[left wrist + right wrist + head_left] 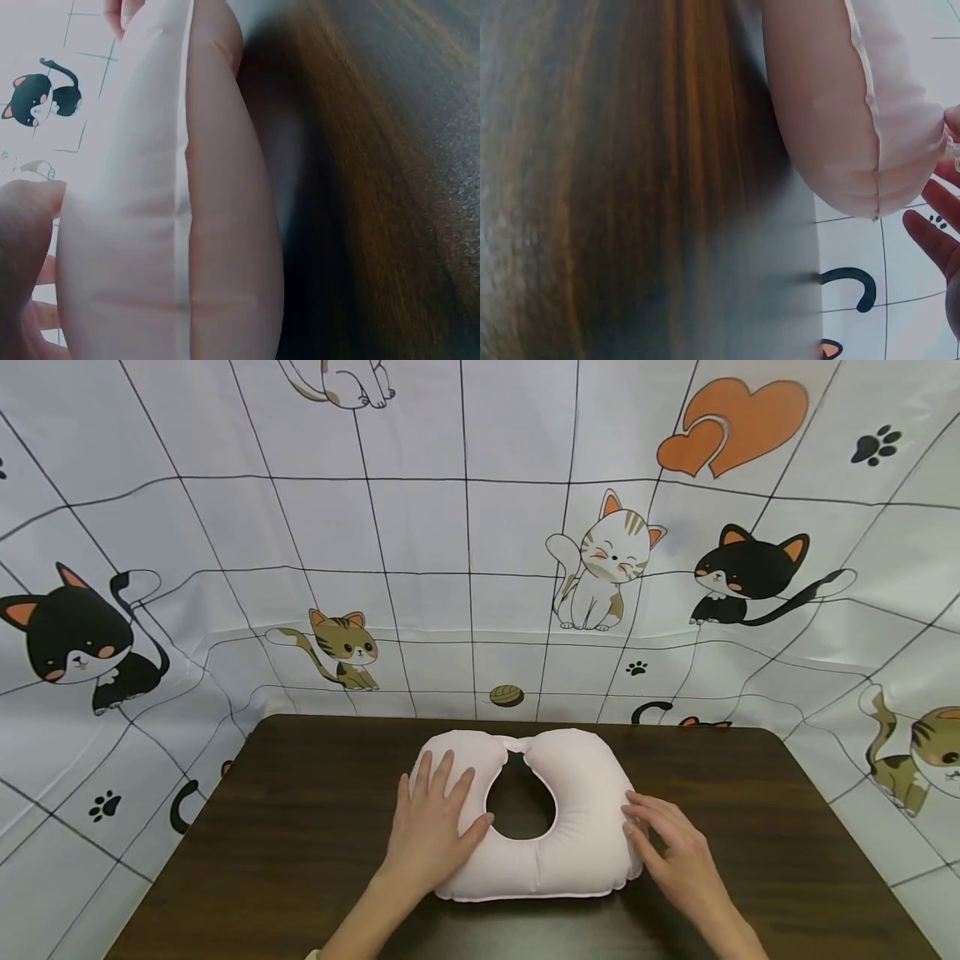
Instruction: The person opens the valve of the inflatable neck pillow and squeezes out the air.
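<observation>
A pale pink inflated U-shaped neck pillow lies on the dark wooden table, its two rounded ends toward the back and nearly meeting. My left hand rests on its left side with the fingers spread and the thumb beside the central opening. At the pillow's right side, my right hand has its fingertips against the outer edge, fingers loosely bent. The right wrist view shows a small clear piece by those fingers. A seam runs along the pillow's puffed front side in the left wrist view.
The dark wooden table extends around the pillow on all sides. Behind it and at both sides hangs a white sheet with a black grid and printed cats.
</observation>
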